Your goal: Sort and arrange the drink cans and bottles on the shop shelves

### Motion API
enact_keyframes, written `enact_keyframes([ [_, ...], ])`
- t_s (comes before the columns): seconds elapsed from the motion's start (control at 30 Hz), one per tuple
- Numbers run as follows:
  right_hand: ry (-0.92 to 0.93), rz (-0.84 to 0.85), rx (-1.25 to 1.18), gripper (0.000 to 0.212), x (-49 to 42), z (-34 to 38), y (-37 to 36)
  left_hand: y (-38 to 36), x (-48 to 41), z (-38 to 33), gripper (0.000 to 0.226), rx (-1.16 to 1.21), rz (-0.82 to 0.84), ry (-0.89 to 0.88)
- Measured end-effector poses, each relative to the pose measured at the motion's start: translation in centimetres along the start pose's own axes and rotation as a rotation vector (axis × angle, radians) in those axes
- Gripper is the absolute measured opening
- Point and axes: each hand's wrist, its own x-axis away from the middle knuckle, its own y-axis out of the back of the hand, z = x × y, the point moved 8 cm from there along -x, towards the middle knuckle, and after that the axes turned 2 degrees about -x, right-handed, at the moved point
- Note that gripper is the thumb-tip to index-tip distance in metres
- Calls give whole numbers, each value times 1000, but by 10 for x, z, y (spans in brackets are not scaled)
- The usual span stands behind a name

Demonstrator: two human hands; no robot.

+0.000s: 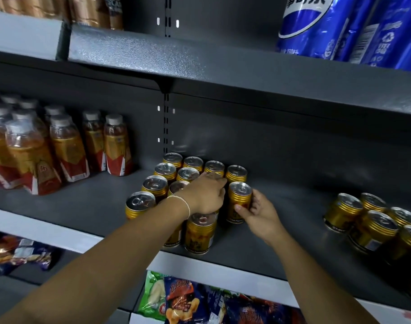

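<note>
Right hand [260, 216]: grip closed round gold can [239, 202], standing on shelf [293, 206] beside the block [176, 174]. Left hand [205, 195]: over block, grip unclear. Risk: left forearm may topple front cans [201, 232].

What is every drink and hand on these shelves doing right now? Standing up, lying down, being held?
right hand: gripping one gold can.
held gold can: upright on the shelf.
left hand: resting over the can block, grip unclear.
gold can block: upright, in rows, sealed.
loose gold cans: upright, bunched at right, apart.
tea bottles: upright, capped.
blue cans: upright on upper shelf.
snack bags: lying on lower shelf.
</note>
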Motion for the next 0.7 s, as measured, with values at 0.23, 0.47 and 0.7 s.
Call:
enact_keyframes([
  [0.23, 62, -72, 137, 58, -14, -3, -4, 2, 3, -5, 53, -22, -45, -36],
  [0.47, 78, -110, 148, 48, -21, -11, -4, -2, 2, -4, 55, -59, -22, -41],
  [0.7, 44, -118, 203, 55, -24, -17, -5, -4, 0, -3, 55, -84, -15, -45],
])
